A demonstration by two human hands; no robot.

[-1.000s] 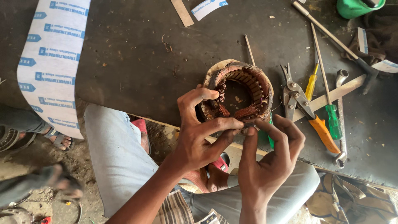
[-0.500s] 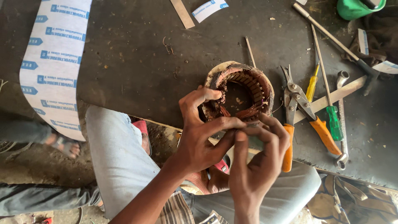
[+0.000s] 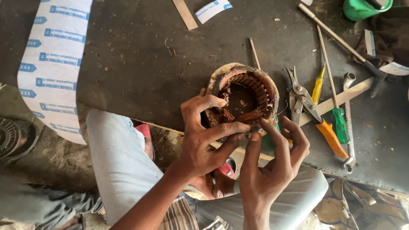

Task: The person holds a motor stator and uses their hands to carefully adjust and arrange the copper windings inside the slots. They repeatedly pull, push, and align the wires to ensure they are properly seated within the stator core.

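Left hand (image 3: 204, 140) curled over the near rim of a round motor stator (image 3: 243, 96), thumb and forefinger stretched across toward the other hand, remaining fingers bent against the outer shell. Right hand (image 3: 272, 162) raised just beside it, fingers half spread, forefinger tip touching the same near rim beside a tuft of copper winding (image 3: 251, 116); whether anything is pinched between the fingertips cannot be told. Stator standing open end up at the near edge of the dark surface (image 3: 128, 64), directly beyond both hands. Just right of the right hand, pliers (image 3: 303, 101) with an orange handle, then a yellow screwdriver (image 3: 317, 88), a green-handled screwdriver (image 3: 340, 119) and a metal spanner (image 3: 348, 123), all lying flat. Far left of the left hand, a white printed sheet (image 3: 53, 64) draped over the edge of the surface. Beneath the hands, grey trousers (image 3: 119, 157) over bent knees.
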